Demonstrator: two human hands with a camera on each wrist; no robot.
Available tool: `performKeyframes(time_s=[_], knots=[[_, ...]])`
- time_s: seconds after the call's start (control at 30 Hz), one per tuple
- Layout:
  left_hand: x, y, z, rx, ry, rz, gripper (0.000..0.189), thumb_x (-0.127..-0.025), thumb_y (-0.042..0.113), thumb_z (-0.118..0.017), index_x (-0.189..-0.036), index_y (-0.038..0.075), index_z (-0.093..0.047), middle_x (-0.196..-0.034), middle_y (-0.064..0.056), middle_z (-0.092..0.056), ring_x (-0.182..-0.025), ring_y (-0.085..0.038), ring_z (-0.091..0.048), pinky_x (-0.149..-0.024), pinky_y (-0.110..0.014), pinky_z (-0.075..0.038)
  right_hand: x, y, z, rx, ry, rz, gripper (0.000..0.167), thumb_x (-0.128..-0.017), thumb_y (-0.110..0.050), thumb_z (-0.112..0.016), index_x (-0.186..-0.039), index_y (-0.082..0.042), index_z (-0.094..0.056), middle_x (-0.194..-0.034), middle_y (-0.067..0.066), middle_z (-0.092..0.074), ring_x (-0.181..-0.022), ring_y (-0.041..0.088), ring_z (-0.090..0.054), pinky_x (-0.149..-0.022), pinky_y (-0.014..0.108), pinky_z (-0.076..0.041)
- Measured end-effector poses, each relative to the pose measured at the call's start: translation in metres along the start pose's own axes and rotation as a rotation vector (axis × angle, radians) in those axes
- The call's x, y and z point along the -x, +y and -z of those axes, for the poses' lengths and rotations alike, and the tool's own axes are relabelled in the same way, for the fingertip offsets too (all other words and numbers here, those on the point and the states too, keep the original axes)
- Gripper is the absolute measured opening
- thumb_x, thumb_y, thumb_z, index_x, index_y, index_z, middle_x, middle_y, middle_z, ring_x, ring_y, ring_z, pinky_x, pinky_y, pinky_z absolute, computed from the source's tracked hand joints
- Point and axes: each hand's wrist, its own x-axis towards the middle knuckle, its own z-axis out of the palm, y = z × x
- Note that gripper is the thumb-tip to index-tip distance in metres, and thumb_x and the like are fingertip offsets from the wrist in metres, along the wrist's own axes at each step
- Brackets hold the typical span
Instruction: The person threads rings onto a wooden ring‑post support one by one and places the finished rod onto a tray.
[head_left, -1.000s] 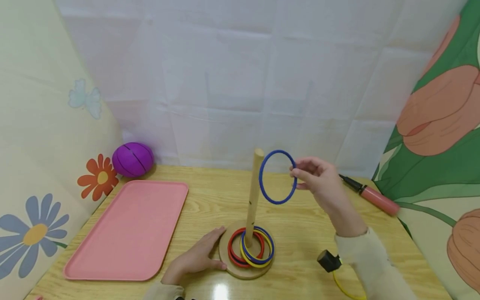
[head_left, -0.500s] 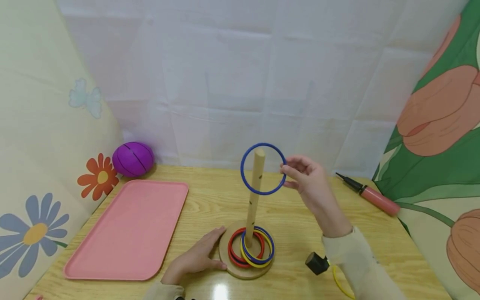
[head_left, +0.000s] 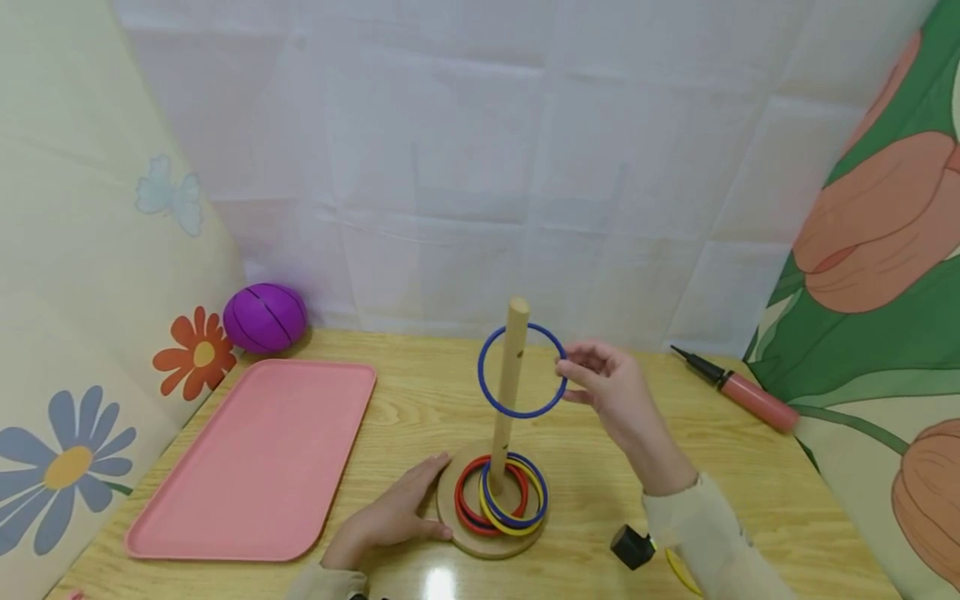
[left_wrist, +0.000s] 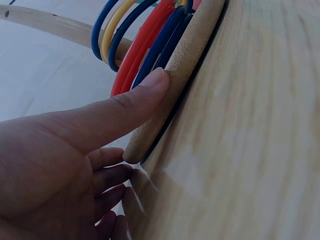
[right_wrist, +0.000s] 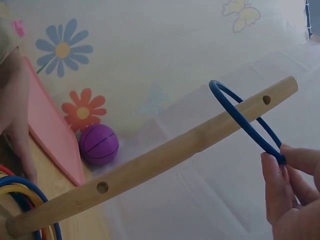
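My right hand (head_left: 611,383) pinches a thin blue ring (head_left: 527,415) between thumb and fingertips at its right side. The wooden post (head_left: 506,396) passes through this ring, which sits below the post's tip; the right wrist view shows the same ring (right_wrist: 239,118) tilted around the post (right_wrist: 150,174). My left hand (head_left: 397,508) rests at the left edge of the round wooden base (head_left: 491,546), thumb (left_wrist: 152,82) against the rim and fingers lying along it. Several rings lie round the post's foot: red (head_left: 459,500), yellow (head_left: 517,531) and blue (head_left: 546,500).
A pink tray (head_left: 255,467) lies at the left, with a purple ball (head_left: 266,318) behind it. At the back right is a red and black hand pump (head_left: 757,402). A yellow curved piece (head_left: 678,573) is partly covered by the right sleeve, near a black block (head_left: 632,547).
My right hand has moved left with the blue ring, bringing it over the post's top, then lowered it a little around the post. The left hand has stayed at the base.
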Motion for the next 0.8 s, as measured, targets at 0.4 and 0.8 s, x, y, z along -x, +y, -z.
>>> performKeyframes(time_s=[0.4, 0.8], knots=[[0.001, 0.001, 0.001, 0.006, -0.001, -0.002, 0.105, -0.074, 0.039, -0.081, -0.15, -0.004, -0.024, -0.155, -0.029, -0.026, -0.142, -0.052, -0.021, -0.116, -0.066, -0.017, 0.001, 0.042, 0.007, 0.074, -0.032, -0.092, 0.014, -0.091, 0.001, -0.061, -0.106, 0.003, -0.062, -0.085, -0.004, -0.063, -0.08, 0.008, -0.063, -0.068, 0.021, -0.061], [0.001, 0.002, 0.001, -0.009, 0.003, -0.005, 0.105, -0.073, 0.04, -0.081, -0.15, -0.004, -0.024, -0.155, -0.03, -0.026, -0.142, -0.052, -0.022, -0.116, -0.066, -0.017, 0.001, 0.087, 0.013, 0.154, -0.116, -0.153, 0.023, -0.09, -0.001, -0.064, -0.109, 0.011, -0.06, -0.085, -0.006, -0.063, -0.081, 0.008, -0.064, -0.069, 0.025, -0.062]])
